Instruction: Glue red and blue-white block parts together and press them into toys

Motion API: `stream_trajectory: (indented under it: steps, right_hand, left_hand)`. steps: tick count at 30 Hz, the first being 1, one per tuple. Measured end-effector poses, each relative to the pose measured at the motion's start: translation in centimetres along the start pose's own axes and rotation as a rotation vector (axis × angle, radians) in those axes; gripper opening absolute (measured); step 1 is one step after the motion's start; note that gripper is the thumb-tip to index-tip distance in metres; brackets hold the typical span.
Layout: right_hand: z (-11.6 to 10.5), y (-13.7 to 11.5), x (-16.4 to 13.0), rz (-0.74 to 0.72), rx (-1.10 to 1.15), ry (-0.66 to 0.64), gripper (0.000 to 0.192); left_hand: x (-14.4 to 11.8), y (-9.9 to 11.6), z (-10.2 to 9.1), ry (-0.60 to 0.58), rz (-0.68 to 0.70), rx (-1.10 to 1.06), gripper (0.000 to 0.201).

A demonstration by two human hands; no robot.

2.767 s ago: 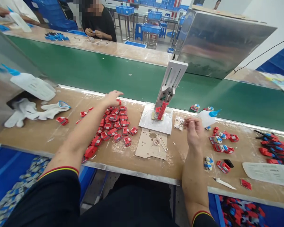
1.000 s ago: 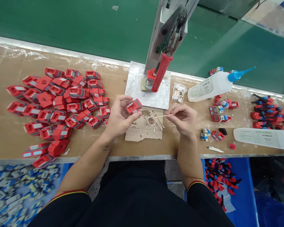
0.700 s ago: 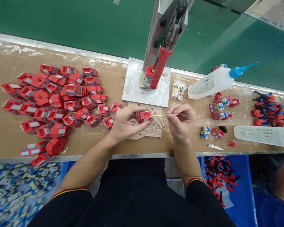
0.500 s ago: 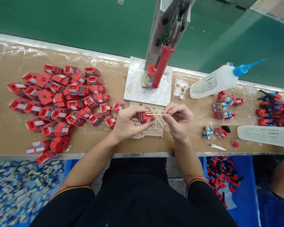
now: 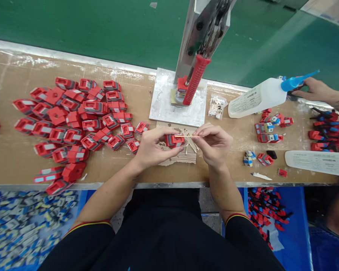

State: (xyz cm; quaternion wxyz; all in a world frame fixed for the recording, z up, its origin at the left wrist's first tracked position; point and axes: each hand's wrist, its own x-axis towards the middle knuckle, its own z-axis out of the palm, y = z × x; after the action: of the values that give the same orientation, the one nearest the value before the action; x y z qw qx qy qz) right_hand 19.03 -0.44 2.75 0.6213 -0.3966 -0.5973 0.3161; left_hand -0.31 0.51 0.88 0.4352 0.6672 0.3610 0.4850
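Observation:
My left hand [image 5: 155,147] pinches a small red and grey plastic toy part [image 5: 174,141] between thumb and fingers. Between the fingertips of my right hand [image 5: 214,143] is a thin cotton swab [image 5: 192,136], its far end touching the red part's upper side. Beneath both hands lies a torn piece of cardboard [image 5: 176,160] with several loose swabs [image 5: 191,144] on it. Left of my hands, many similar red and grey parts [image 5: 73,119] are heaped on the table. A bundle of cotton swabs [image 5: 217,107] rests above my right hand.
A hand press with a red handle [image 5: 197,79] stands on a metal plate [image 5: 161,98]. One glue bottle [image 5: 247,101] leans at right; another bottle [image 5: 316,162] lies nearer. Blue bins [image 5: 293,222] sit below the table. A co-worker's hand [image 5: 313,90] reaches in at far right.
A co-worker's hand has come into view behind the blue bottle tip. The whole view has shifted slightly; my hands keep nearly the same pose on the red part and swab.

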Motion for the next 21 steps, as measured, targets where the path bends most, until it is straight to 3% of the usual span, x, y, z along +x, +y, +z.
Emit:
stream_trajectory:
  steps: [6,15,19,21]
  right_hand:
    - [-0.6,0.1,0.3,-0.093,-0.065,0.000,0.015]
    - [-0.8,-0.1,0.3,-0.081,-0.114,0.000,0.014]
    - [-2.3,-0.2,0.8,-0.108,-0.071,0.023,0.017]
    - [-3.3,-0.2,1.1,-0.104,-0.125,-0.061,0.016]
  left_hand:
    - [0.3,-0.2,-0.3,0.036,0.085,0.069,0.026]
    - [0.7,-0.2,-0.5,0.061,0.186,0.147,0.022]
    - [0.7,-0.4,-0.6,0.059,0.194,0.141,0.022]
    - [0.7,-0.6,-0.8,0.058,0.184,0.149,0.022]
